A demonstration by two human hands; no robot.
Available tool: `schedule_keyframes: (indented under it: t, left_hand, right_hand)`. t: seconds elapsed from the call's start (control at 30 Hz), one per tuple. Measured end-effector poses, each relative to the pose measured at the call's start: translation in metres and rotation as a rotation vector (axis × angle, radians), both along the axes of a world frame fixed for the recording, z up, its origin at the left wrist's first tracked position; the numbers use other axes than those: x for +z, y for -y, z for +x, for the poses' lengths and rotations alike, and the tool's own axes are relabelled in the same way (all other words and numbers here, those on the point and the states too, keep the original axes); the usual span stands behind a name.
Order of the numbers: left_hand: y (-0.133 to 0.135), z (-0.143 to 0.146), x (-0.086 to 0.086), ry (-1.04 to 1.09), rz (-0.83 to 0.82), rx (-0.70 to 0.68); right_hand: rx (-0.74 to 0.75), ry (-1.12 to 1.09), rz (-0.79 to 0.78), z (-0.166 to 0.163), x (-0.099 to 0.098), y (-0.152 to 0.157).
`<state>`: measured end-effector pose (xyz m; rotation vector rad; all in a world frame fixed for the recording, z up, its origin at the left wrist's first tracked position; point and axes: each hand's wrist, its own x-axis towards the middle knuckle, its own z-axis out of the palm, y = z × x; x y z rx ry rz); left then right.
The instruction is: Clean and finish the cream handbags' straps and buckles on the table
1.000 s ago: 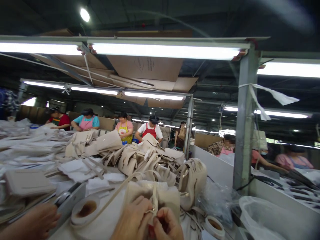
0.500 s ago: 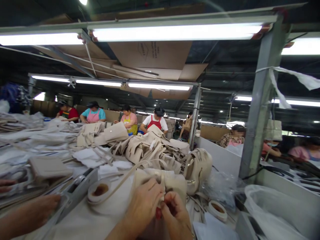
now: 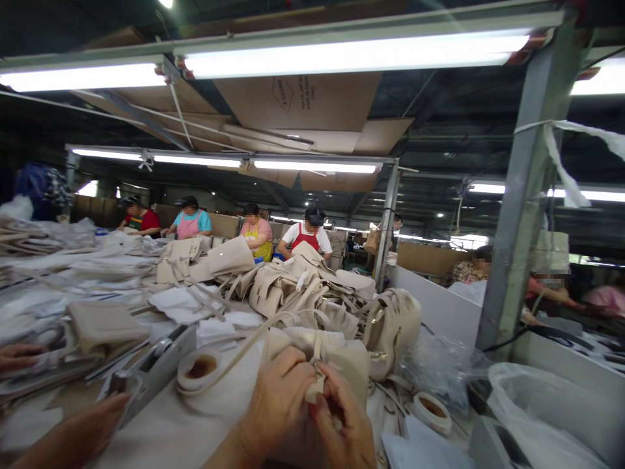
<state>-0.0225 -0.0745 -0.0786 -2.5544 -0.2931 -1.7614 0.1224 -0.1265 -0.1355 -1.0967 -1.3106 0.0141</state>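
My left hand point(image 3: 276, 404) and my right hand point(image 3: 344, 423) meet low in the middle of the view, both pinched on a narrow strap end with a small metal fitting point(image 3: 317, 381) of a cream handbag point(image 3: 342, 358). The bag lies on the white table right behind my fingers. A long cream strap point(image 3: 244, 352) runs from it toward the left. A red fingernail shows between my hands.
A tape roll point(image 3: 198, 368) and a metal tape dispenser point(image 3: 156, 368) lie left of my hands. Another person's hands point(image 3: 78, 433) work at the lower left. Piled cream bags point(image 3: 303, 296) fill the table; several workers sit beyond. A steel post point(image 3: 522, 202) and plastic-lined bin point(image 3: 541, 410) stand right.
My view has tilted and shifted, and both hands sit a little higher and further right on the bag. They keep their pinch on the strap end.
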Motion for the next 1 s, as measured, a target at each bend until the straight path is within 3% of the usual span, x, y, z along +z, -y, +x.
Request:
schedule_keyframes:
  t: [0.23, 0.37, 0.47, 0.6, 0.73, 0.8, 0.9, 1.0]
  left_hand:
    - [0.004, 0.004, 0.001, 0.103, -0.291, -0.237]
    - [0.005, 0.012, -0.002, 0.159, -0.459, -0.227]
    - [0.006, 0.018, -0.002, 0.162, -0.535, -0.195]
    - [0.004, 0.021, 0.007, 0.134, -0.608, -0.148]
    - [0.001, 0.017, 0.019, 0.138, -0.776, -0.129]
    - [0.003, 0.013, 0.022, 0.103, -0.919, -0.206]
    - [0.004, 0.009, 0.023, 0.032, -1.173, -0.377]
    - [0.003, 0.009, 0.025, 0.115, -1.427, -0.54]
  right_hand:
    - [0.168, 0.017, -0.136, 0.005, 0.019, 0.006]
    - [0.221, -0.047, -0.182, 0.003, 0.028, 0.007]
    - [0.234, -0.08, -0.193, -0.002, 0.024, 0.007]
    - [0.25, -0.377, -0.141, -0.021, 0.01, 0.006]
    - [0.482, -0.701, -0.257, -0.042, 0.0, 0.006]
    - [0.503, -0.749, -0.258, -0.047, -0.002, 0.008]
    - [0.418, -0.74, -0.24, -0.051, -0.007, 0.014]
    - [0.345, -0.706, -0.264, -0.053, -0.015, 0.021]
